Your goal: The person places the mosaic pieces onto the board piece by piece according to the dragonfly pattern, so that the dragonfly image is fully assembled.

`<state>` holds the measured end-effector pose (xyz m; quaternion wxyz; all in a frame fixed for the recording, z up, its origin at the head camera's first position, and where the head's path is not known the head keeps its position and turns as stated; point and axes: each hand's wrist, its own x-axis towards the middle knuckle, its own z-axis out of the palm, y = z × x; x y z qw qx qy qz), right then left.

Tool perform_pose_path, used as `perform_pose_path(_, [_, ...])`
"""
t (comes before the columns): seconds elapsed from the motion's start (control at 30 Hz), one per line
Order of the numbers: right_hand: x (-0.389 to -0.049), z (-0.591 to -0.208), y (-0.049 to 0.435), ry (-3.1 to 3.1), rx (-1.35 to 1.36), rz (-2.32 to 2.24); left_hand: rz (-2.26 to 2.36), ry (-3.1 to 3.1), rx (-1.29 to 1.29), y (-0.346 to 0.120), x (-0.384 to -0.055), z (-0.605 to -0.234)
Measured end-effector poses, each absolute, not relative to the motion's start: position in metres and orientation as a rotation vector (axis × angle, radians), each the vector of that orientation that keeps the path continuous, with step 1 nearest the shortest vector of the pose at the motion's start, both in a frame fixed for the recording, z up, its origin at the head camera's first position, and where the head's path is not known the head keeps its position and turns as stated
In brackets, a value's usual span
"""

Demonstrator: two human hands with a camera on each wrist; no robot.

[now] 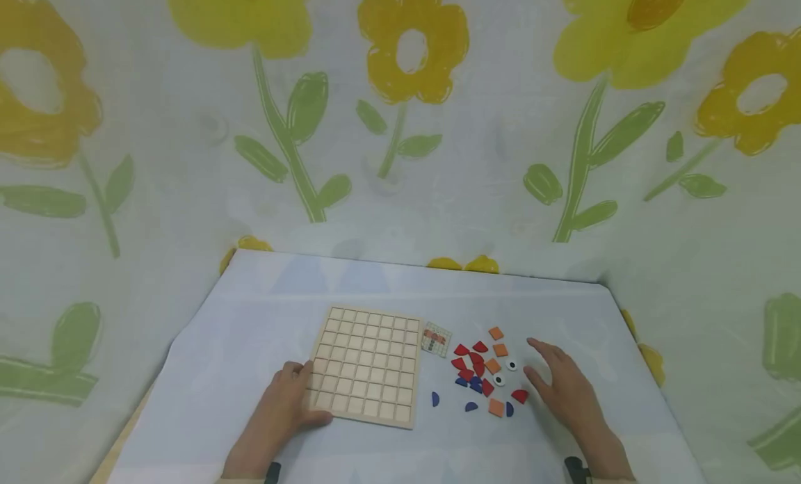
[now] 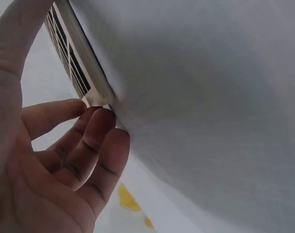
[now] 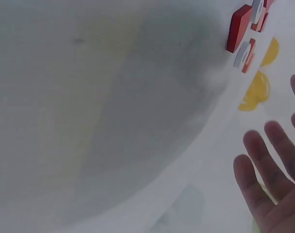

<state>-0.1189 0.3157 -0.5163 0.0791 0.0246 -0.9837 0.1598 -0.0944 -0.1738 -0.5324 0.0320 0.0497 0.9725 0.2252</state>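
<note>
A square wooden grid board [image 1: 366, 366] lies on the table. At its near left corner, my left hand [image 1: 281, 404] grips the edge, with fingers along the left side and the thumb by the near side. In the left wrist view, bent fingers [image 2: 101, 131] meet the board's corner [image 2: 96, 92]. My right hand [image 1: 563, 383] is held above the table with fingers apart and nothing in it, just right of the loose pieces. These include red quarter-circle pieces [image 1: 480, 346], blue half-circle pieces [image 1: 435, 399], orange square tiles [image 1: 496, 333] and two white eye discs [image 1: 512, 365].
A small pattern card [image 1: 436, 339] lies against the board's right edge. The white-covered table [image 1: 263, 296] meets a flower-print curtain [image 1: 450, 157] behind and at both sides. In the right wrist view, a red piece [image 3: 238, 28] stands near a white disc [image 3: 242, 54].
</note>
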Motion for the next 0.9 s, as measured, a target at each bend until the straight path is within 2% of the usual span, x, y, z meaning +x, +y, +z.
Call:
perform_pose_path(0.47, [-0.148, -0.523, 0.304, -3.162, 0.081, 0.41, 0.631, 3.03, 0.203, -0.168, -0.092, -0.534])
perform_pose_path(0.9, [-0.161, -0.52, 0.295, -3.26, 0.05, 0.324, 0.617, 2.996, 0.286, -0.174, -0.091, -0.529])
